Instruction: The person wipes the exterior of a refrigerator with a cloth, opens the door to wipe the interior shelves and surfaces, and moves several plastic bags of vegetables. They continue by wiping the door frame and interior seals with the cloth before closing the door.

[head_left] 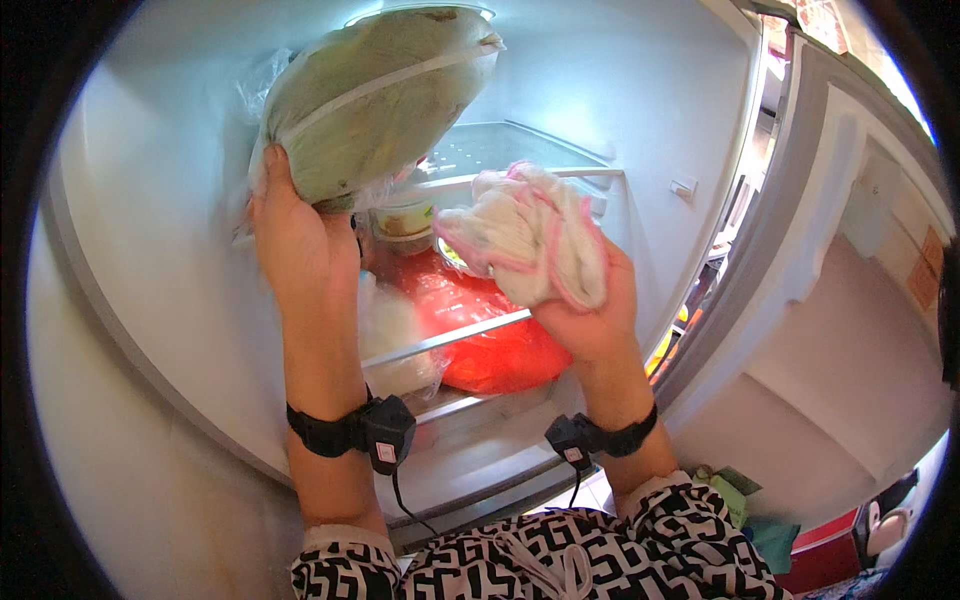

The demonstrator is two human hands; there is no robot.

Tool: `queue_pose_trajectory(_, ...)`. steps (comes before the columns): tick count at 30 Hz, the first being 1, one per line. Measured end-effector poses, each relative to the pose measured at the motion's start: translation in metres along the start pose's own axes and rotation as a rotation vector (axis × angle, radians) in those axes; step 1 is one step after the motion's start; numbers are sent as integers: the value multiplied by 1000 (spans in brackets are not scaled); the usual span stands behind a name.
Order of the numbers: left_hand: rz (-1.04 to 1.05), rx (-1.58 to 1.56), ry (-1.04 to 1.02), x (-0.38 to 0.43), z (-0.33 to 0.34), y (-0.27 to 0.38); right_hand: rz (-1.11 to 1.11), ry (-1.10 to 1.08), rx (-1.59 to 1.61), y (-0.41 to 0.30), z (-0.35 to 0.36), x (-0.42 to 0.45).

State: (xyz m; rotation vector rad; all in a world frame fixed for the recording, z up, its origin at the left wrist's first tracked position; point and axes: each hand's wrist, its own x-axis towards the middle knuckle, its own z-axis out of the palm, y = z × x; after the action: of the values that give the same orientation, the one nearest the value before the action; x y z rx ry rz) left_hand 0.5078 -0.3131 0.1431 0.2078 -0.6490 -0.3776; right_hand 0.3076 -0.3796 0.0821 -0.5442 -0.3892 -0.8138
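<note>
My left hand [307,240] holds up a large plastic-wrapped bundle [375,105], pale green and possibly a leafy vegetable, near the top of an open refrigerator. Its thumb lies on the near side of the bundle and the fingers are mostly hidden below it. In my right hand [592,315] is a crumpled white cloth [532,232] with pink edging, held in front of a glass shelf [510,146]. Behind and below the hands lie a red plastic bag [495,360], a whitish plastic bag [394,322] and a round container [405,221].
The refrigerator door [817,360] stands open on the right. A shelf edge with light trim [450,339] crosses in front of the bags. The inner wall [180,225] is close on the left. At the lower right are a red box [825,551] and light-coloured footwear [889,529].
</note>
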Motion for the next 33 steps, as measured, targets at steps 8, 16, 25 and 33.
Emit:
queue_pose_trajectory(8,3,13,-36,4,-6,7,-466,-182,-584,-43,45,42)
queue_pose_trajectory(16,22,-23,-28,7,-5,2,-228,-804,-2621,-33,8,145)
queue_pose_trajectory(25,120,13,89,-6,0,-5,551,-902,-2712,-62,-31,250)
queue_pose_trajectory(33,30,30,17,-8,-3,3,1071,-363,-2552,-99,-60,299)
